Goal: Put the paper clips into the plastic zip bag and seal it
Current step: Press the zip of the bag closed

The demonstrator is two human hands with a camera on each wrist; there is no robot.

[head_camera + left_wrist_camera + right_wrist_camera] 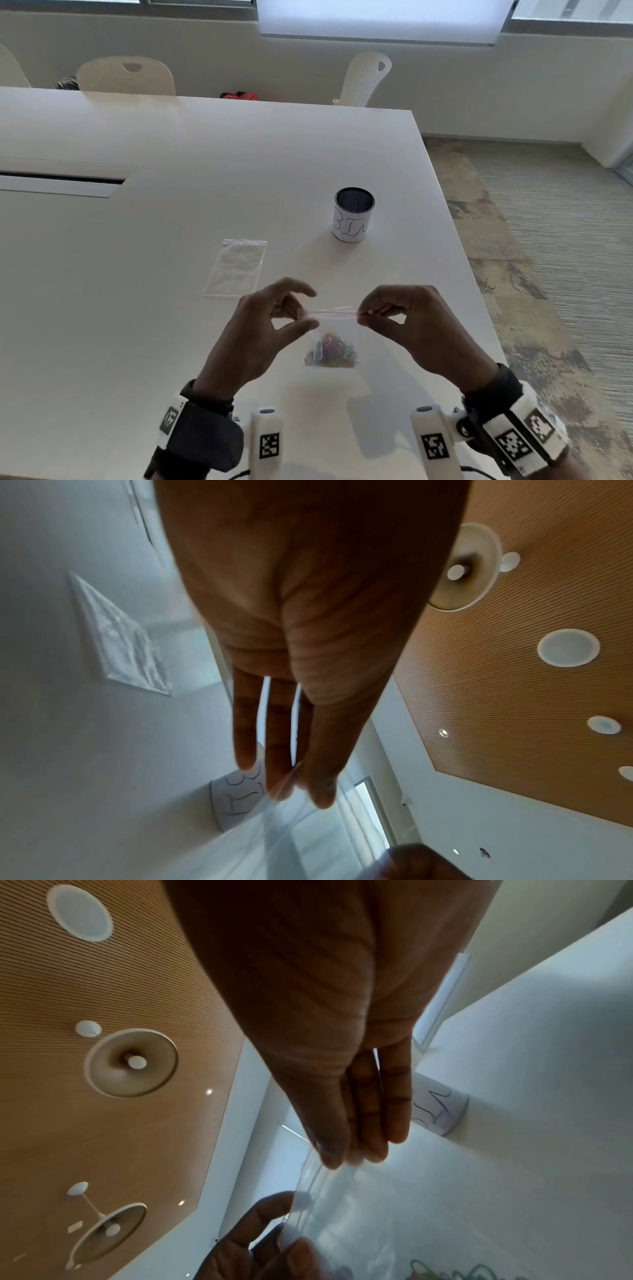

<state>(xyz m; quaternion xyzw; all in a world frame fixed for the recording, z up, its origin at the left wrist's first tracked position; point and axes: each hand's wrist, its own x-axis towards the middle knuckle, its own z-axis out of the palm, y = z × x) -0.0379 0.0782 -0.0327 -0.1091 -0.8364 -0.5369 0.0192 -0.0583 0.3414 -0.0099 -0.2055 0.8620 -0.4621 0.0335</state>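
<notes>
A small clear zip bag (334, 329) hangs above the white table (171, 240), held up by both hands at its red zip strip. Several coloured paper clips (330, 353) are bunched at its bottom. My left hand (303, 317) pinches the strip's left end between thumb and fingers. My right hand (363, 315) pinches the right end. In the left wrist view the left hand (298, 791) pinches the bag's edge (274, 826). In the right wrist view the right hand (342, 1158) pinches the bag (342, 1218), with paper clips (455, 1271) at the bottom edge.
A second, empty zip bag (236, 267) lies flat on the table just beyond the left hand. A round mesh cup (353, 219) with a handwritten label stands further back right. The table's right edge (455, 246) runs near the right hand. Chairs stand behind the table.
</notes>
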